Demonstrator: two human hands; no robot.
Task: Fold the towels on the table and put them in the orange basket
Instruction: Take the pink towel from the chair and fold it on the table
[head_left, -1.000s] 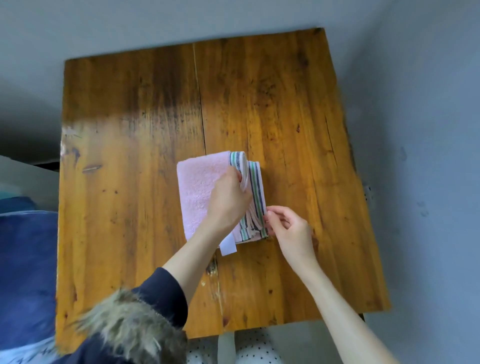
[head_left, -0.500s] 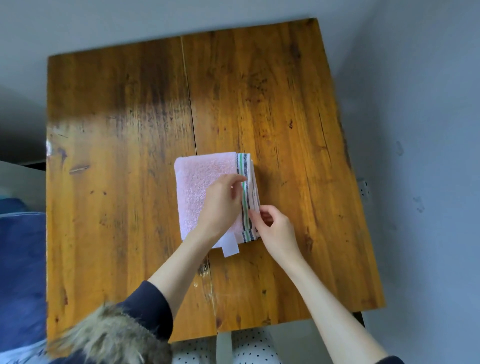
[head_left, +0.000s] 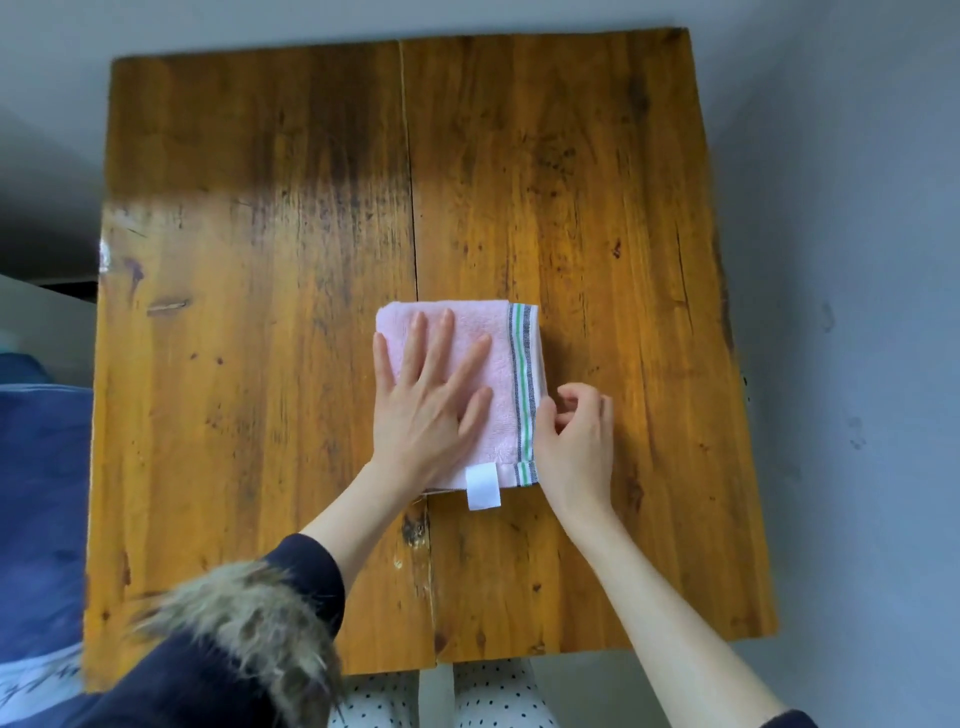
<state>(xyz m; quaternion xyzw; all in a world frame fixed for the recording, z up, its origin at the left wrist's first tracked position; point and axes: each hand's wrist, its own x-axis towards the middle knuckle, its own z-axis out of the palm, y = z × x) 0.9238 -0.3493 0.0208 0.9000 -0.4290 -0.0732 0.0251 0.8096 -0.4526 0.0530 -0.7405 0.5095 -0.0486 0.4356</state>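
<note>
towel lies under flat, spread left hand; right hand pinches its striped edge.

No readable text anywhere. The white tag hanging off the folded towel's near edge, between the left hand and the right hand, is blank.

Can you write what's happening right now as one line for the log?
folded pink terry towel on wooden table | left hand flat on it | right hand at striped edge | basket unseen
</note>
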